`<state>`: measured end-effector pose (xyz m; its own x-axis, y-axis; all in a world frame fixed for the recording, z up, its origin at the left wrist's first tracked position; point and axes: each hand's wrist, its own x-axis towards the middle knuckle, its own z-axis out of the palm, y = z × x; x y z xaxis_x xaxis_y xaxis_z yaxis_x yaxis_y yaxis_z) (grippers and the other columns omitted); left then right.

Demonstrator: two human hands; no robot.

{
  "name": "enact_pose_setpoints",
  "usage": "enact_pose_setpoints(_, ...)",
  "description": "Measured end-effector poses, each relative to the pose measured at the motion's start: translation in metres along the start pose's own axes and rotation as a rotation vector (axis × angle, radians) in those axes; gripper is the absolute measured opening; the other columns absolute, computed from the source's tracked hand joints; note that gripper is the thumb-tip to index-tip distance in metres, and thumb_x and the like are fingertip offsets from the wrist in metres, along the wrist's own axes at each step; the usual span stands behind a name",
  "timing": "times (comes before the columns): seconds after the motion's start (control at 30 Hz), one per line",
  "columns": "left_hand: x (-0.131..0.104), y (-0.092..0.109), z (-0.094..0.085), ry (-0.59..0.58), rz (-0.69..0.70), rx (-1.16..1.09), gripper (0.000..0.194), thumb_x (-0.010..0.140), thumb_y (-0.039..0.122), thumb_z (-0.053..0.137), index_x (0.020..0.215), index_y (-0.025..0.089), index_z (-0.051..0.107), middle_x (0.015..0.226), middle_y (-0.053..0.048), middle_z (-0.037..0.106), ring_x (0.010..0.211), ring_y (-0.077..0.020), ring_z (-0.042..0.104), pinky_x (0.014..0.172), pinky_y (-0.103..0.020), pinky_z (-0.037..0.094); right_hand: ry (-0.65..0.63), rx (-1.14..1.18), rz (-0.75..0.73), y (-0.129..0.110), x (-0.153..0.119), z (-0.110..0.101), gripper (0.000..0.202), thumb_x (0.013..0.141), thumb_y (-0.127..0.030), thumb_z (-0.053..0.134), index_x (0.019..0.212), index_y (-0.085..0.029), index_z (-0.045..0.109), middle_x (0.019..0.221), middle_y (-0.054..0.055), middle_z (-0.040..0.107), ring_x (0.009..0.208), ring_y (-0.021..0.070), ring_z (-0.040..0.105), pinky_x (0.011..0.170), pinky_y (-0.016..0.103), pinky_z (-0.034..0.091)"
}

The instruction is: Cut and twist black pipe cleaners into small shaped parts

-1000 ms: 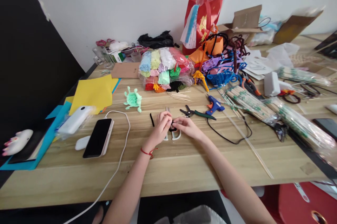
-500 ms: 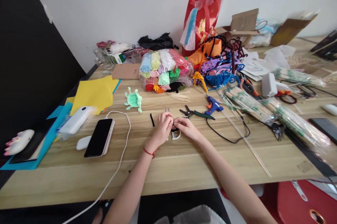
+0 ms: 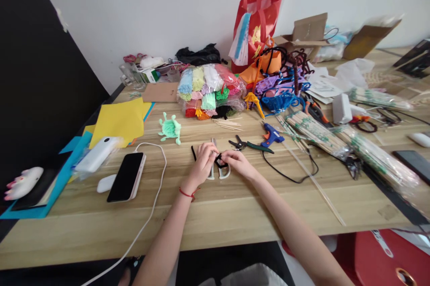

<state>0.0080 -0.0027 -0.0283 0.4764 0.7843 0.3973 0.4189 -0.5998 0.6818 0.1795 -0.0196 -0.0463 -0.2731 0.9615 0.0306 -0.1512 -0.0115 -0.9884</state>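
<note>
Both hands meet over the table, pinching a short, bent black pipe cleaner (image 3: 219,159) between them. My left hand (image 3: 203,159) has its fingers curled together at its left end. On the other side, my right hand (image 3: 237,162) grips it with thumb and fingertips. Under the hands lie scissors with white handles (image 3: 224,175), partly covered. Beside my left hand rests another black pipe cleaner piece (image 3: 193,153). A mint-green fuzzy figure (image 3: 170,128) with several knobbed limbs sits farther left.
Green-handled pliers (image 3: 251,144) and a blue glue gun (image 3: 273,134) lie to the right. Behind are bagged pipe cleaners (image 3: 210,88) and thin wooden sticks (image 3: 226,123). A phone (image 3: 126,176) with a white cable is at left; packaged sticks (image 3: 316,132) are at right.
The hands have parted slightly, showing more of the bent black pipe cleaner. My left hand has shifted a little left, and more of the scissors' handles shows.
</note>
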Motion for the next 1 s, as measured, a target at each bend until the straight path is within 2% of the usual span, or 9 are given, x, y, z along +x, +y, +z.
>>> enact_pose_setpoints(0.27, 0.0005, 0.0066, -0.0077, -0.081, 0.063, 0.026, 0.015, 0.091, 0.031, 0.041, 0.091, 0.022, 0.053, 0.105, -0.006, 0.052, 0.105, -0.0206, 0.045, 0.095, -0.036, 0.035, -0.073, 0.325, 0.198, -0.0021, -0.0022, 0.0005, 0.019, 0.068, -0.034, 0.070, 0.074, -0.016, 0.066, 0.066, 0.000, 0.060, 0.062, 0.0122, 0.056, 0.055, 0.022, 0.046)
enact_pose_setpoints(0.53, -0.0008, 0.0073, -0.0051, -0.173, 0.186, 0.224, 0.017, 0.093, 0.026, 0.037, 0.091, 0.022, 0.054, 0.100, -0.006, 0.054, 0.098, -0.0212, 0.044, 0.090, -0.038, 0.036, -0.121, 0.394, 0.316, -0.0022, -0.0058, -0.0065, 0.019, 0.063, -0.028, 0.076, 0.075, -0.014, 0.070, 0.070, 0.002, 0.066, 0.057, 0.0100, 0.056, 0.057, 0.022, 0.045)
enact_pose_setpoints(0.77, -0.0011, 0.0067, -0.0037, -0.197, 0.172, 0.281, 0.020, 0.093, 0.024, 0.034, 0.089, 0.020, 0.054, 0.095, -0.005, 0.055, 0.095, -0.0203, 0.044, 0.087, -0.036, 0.038, -0.105, 0.253, 0.266, -0.0004, -0.0047, -0.0048, 0.022, 0.068, -0.035, 0.072, 0.074, -0.014, 0.068, 0.070, 0.002, 0.064, 0.060, 0.0106, 0.054, 0.058, 0.023, 0.044)
enact_pose_setpoints(1.0, 0.0019, 0.0082, -0.0042, -0.199, 0.090, 0.184, 0.021, 0.095, 0.024, 0.031, 0.085, 0.020, 0.050, 0.089, -0.004, 0.054, 0.093, -0.0188, 0.044, 0.085, -0.033, 0.038, -0.028, -0.078, 0.030, 0.0050, -0.0014, -0.0009, 0.025, 0.077, -0.040, 0.062, 0.073, -0.015, 0.064, 0.068, 0.002, 0.061, 0.062, 0.0128, 0.054, 0.060, 0.024, 0.042)
